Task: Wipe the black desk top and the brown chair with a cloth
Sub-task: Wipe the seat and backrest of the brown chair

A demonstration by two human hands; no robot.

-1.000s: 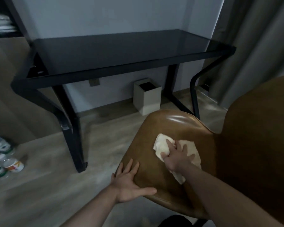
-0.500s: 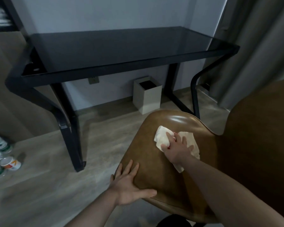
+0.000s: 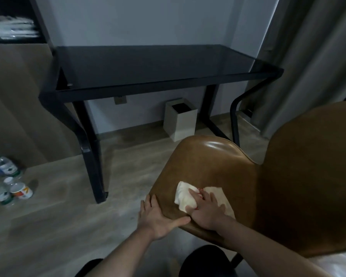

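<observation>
A person wipes the seat of a brown chair, the right hand spread flat, fingers open, pressing a crumpled white cloth against the near part of the seat rather than gripping it. The left hand lies open and palm-down on the seat's near left edge, thumb stretched along the rim, apparently bracing the chair; it holds nothing. The step in hand appears to be the chair, not the worktop, whose black glass top stands well apart beyond the chair, bare of objects, against the wall. A white bin sits on the floor beneath it, and bottles and a cup lie on the floor at far left. The cloth covers only a small patch, so the next move likely calls for sweeping it across the unwiped front of the seat and then up the backrest at right, keeping pressure even on the slick, glossy surface.
</observation>
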